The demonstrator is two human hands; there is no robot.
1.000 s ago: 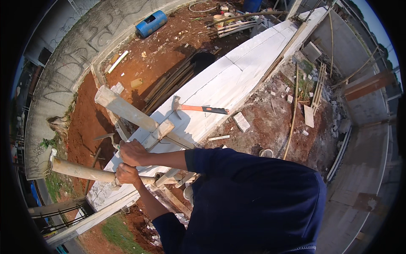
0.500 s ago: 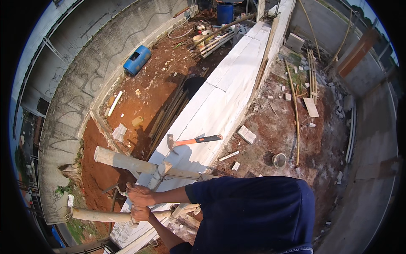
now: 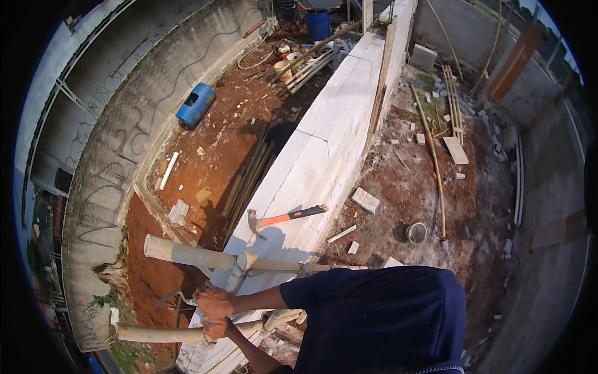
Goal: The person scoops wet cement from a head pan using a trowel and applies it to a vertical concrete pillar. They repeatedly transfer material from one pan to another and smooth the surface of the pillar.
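My right hand (image 3: 215, 300) is closed, its fingers curled beside a thin grey metal piece (image 3: 185, 298) by the wall. Just below it my left hand (image 3: 217, 327) is closed too, against the lower bamboo pole (image 3: 159, 333). What either hand grips is hidden by the fingers. Above my hands a thicker bamboo pole (image 3: 187, 252) crosses the white block wall (image 3: 289, 181), with a lashed-looking joint (image 3: 244, 262) on it. A claw hammer (image 3: 286, 215) with an orange and black handle lies on the wall top, apart from both hands.
Left of the wall are a blue barrel (image 3: 195, 105), long poles (image 3: 249, 177) and red soil. To the right lie a loose block (image 3: 365, 200), a bucket (image 3: 415, 233) and a long bamboo pole (image 3: 430, 159). A person (image 3: 288, 11) is at the far end.
The view has shifted a little, so my hands and the poles sit slightly lower and farther right. Both hands stay closed together. The hammer rests in the same place on the wall.
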